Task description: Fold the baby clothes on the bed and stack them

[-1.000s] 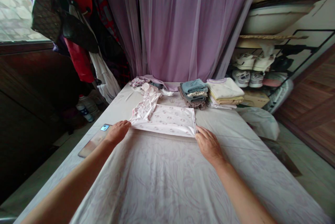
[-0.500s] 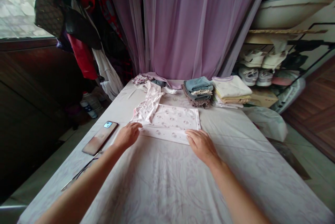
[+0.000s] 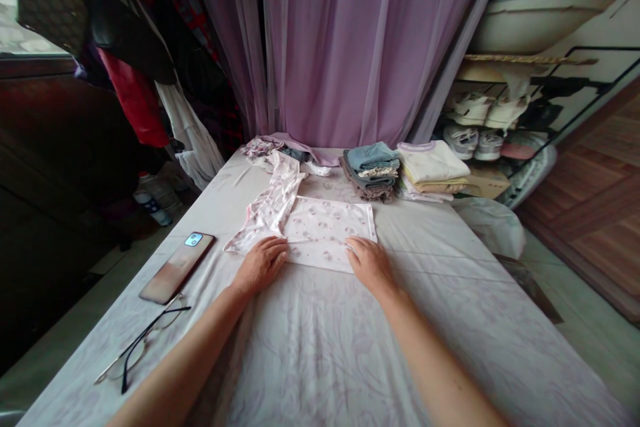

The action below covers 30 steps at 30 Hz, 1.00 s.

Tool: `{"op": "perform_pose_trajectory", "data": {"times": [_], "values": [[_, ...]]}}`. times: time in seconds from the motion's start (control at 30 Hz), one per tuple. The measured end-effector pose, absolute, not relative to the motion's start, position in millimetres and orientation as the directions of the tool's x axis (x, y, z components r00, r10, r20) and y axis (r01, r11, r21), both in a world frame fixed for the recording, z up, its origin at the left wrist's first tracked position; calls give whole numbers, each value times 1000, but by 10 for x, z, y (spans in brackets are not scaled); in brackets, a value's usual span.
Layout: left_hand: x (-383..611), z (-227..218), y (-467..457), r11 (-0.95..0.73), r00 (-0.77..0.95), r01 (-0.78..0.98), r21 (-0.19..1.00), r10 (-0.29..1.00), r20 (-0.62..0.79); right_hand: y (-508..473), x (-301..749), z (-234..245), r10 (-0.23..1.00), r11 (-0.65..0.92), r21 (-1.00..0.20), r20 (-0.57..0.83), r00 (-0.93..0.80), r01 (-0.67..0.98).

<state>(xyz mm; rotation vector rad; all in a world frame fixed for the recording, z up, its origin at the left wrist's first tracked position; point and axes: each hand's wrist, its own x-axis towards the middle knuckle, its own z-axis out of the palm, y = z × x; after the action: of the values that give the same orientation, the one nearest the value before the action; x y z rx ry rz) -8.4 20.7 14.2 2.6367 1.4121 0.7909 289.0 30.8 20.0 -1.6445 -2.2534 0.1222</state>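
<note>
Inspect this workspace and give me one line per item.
Surface: pale patterned sheet, lightly creased.
Job's things: pale pink printed garment lying flat, with a long part stretched out to the left.
Clutter: phone and glasses on the sheet left of the hands; stacks of folded clothes at the far end.
Grippers: left hand and right hand both flat on the garment's near edge, not gripping.
Cables: nothing seen.
Surroundings: purple curtain, shoes on a rack, hanging bag.
</note>
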Motion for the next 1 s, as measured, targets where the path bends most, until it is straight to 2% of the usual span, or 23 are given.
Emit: {"op": "perform_pose_trajectory", "data": {"times": [0.07, 0.17, 0.43, 0.6, 0.8, 1.0], "values": [[-62, 175, 199, -599, 456, 755, 266, 772, 443, 387, 2944, 262, 954, 271, -232, 194, -228, 934], [-34, 202, 185, -611, 459, 748, 258, 757, 464, 433, 2940, 335, 944, 317, -195, 158, -290, 928], [-28, 211, 174, -606, 463, 760, 237, 760, 456, 199, 2911, 256, 796, 566, -150, 354, -490, 811], [-31, 184, 190, -618, 463, 746, 248, 749, 474, 110, 2919, 256, 771, 586, -114, 383, -509, 802], [-44, 157, 198, -630, 461, 728, 269, 742, 487, 194, 2749, 426, 877, 453, -133, 242, -414, 882], [-47, 133, 200, -626, 455, 722, 295, 750, 480, 437, 2367, 523, 873, 487, -171, 98, -477, 856]]}}
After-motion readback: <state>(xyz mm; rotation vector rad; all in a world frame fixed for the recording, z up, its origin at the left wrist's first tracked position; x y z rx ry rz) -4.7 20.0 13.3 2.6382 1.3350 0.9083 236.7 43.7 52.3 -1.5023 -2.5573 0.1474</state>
